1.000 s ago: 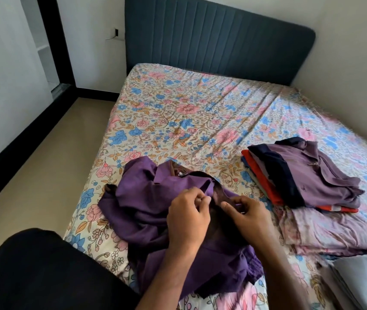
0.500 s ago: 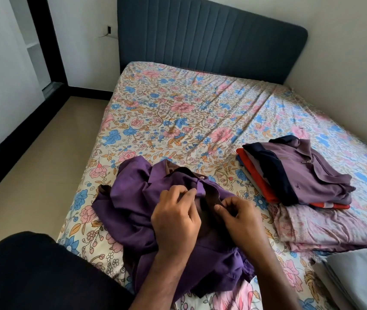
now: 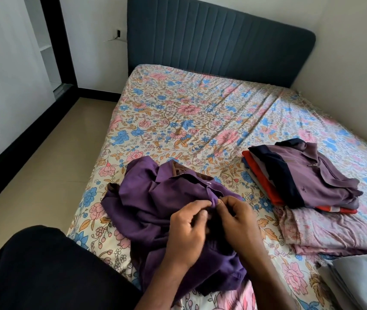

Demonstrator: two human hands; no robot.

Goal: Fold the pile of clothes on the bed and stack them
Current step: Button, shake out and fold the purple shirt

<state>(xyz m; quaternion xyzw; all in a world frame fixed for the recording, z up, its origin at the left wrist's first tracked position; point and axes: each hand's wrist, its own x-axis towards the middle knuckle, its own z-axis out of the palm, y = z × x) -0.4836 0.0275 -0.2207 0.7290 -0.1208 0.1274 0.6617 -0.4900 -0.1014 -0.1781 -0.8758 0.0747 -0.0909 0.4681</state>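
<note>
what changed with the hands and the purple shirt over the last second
The left hand and right hand closed in on each other: a second ago they pinched the purple shirt with a gap between them, now their fingertips meet at one spot on its front edge. Both kept their pinch throughout. The shirt lies crumpled in the same place, and the folded stack on the bed stayed as it was.
</note>
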